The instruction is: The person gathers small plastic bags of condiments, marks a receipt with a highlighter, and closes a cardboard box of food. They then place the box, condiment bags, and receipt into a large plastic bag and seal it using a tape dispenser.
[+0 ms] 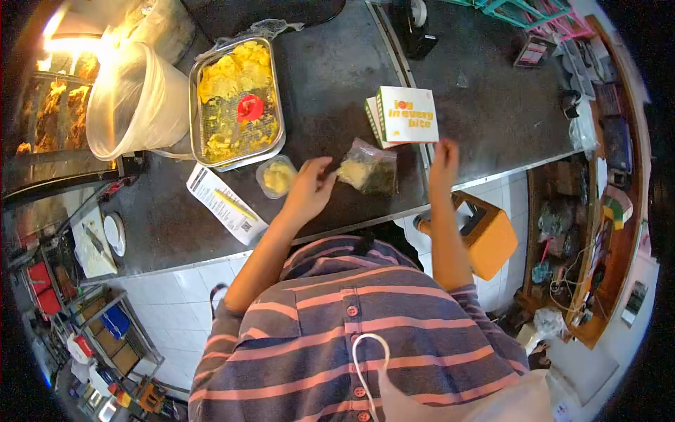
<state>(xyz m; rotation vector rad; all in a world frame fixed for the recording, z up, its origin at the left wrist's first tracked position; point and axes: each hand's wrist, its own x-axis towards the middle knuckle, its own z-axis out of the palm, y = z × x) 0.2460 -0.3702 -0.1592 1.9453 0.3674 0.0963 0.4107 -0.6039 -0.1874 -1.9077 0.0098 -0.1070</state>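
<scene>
My left hand (311,187) hovers over the dark counter with fingers curved and apart, between a small clear tub (277,176) of yellow food and a clear plastic bag (367,167). Its fingertips come close to the bag's left edge; the bag holds something pale and something dark green. My right hand (444,163) is seen edge-on and slightly blurred, its fingertips right by the lower right corner of a white box (408,115) printed "joy in every bite". Behind that box, a second box (374,121) is partly hidden.
A metal tray (280,105) holds yellow food and a red round piece. Beside it stand a plastic-lined bucket (133,105) and a lit display case (53,105). A printed receipt (223,204) lies near the counter's front edge. An orange stool (492,243) is below right.
</scene>
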